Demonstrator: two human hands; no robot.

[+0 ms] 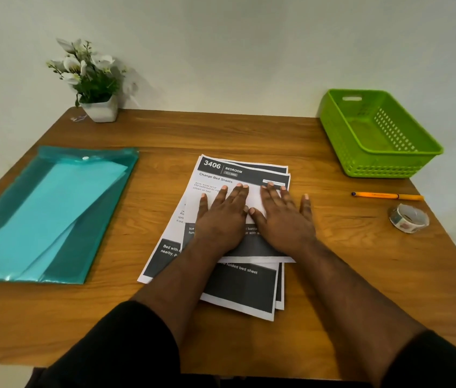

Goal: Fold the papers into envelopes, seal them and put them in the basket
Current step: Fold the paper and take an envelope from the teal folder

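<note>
Wooden brown bench (333, 261): left hand (222, 219) and right hand (284, 219), grips open, press flat on black-and-white printed papers (246, 287).

Left hand (221, 219) and right hand (282, 219) press flat on printed white papers (238, 287), well left of the green plastic basket (389, 163).
</note>
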